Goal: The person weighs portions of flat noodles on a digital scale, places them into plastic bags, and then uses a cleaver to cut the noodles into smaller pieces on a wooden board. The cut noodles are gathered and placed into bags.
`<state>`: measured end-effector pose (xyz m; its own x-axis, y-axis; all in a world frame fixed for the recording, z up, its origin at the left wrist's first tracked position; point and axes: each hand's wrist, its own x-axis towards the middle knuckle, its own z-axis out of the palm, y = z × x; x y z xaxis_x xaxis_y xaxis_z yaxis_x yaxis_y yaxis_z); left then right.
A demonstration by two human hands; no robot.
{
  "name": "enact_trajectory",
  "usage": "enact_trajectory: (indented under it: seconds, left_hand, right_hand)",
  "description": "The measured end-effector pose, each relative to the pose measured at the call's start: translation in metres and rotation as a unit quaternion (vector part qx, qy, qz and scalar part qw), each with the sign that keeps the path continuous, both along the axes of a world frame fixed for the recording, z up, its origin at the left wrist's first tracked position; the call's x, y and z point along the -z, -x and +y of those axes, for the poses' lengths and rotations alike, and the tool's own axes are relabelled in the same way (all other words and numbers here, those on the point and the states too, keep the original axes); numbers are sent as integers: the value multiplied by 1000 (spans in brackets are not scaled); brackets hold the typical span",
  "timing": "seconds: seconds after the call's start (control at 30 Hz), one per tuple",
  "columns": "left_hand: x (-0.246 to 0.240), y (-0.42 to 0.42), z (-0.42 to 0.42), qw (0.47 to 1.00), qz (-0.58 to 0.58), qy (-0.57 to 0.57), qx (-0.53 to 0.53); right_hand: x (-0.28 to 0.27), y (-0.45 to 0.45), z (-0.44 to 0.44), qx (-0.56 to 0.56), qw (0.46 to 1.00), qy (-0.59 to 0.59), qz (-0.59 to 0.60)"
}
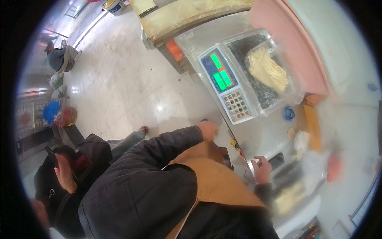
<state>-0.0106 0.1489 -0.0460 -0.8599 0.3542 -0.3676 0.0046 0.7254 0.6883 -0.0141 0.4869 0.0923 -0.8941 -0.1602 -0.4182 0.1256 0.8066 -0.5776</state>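
A price scale [227, 83] with lit green displays and a keypad stands on a metal counter [262, 131]. On its platform lies a clear plastic bag [294, 92] around pale noodle-like strips [267, 70]. My left hand [209, 130] hangs beside the counter's edge, near the keypad end of the scale. Its fingers are mostly hidden, and a small dark object shows at its side; whether it grips anything is unclear. At the counter's edge, my right hand [262, 168] has bent, parted fingers and holds nothing. A dark smartphone [276, 160] lies right beside it.
A blue ring-shaped roll [289, 113], an orange box [312, 125] and blurred plastic bags [312, 170] lie along the counter. Pale strips [289, 197] sit lower right. Close on the left, another person [64, 176] holds a phone; a seated person [61, 56] is farther off. A floury wooden table [179, 22] adjoins.
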Motion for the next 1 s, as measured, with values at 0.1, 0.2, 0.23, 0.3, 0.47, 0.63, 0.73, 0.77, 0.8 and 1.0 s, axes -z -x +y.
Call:
enact_trajectory:
  seconds: [0.1, 0.2, 0.23, 0.3, 0.47, 0.63, 0.73, 0.77, 0.8, 1.0]
  left_hand:
    - [-7, -2, 1, 999, -40, -2, -2]
    - [-9, -12, 9, 998, -52, 13, 44]
    - [-9, -16, 13, 998, -47, 13, 46]
    - [-11, -25, 22, 999, -29, 2, 14]
    - [-20, -41, 35, 1000, -19, -7, 5]
    - [-25, -52, 38, 999, -42, 20, 8]
    - [-20, -54, 36, 998, -61, 9, -9]
    - [-18, -55, 35, 998, -65, 8, -16]
    - [-16, -55, 33, 997, -64, 13, -29]
    - [-3, -53, 17, 997, -37, -9, -63]
  right_hand:
    - [2, -5, 10, -13, 1000, -10, 20]
    - [9, -15, 16, -27, 1000, -1, -15]
    - [12, -17, 17, -38, 999, 11, 0]
    - [17, -16, 20, -41, 999, 28, -8]
    - [17, 19, 37, -68, 995, 13, 76]
    - [-27, 93, 35, -49, 988, 1, 144]
    - [-77, 149, 7, -79, 964, 29, 254]
    - [-95, 168, -6, -79, 962, 6, 263]
    - [-110, 187, -22, -120, 947, 50, 294]
    - [-114, 271, -124, -257, 888, 6, 380]
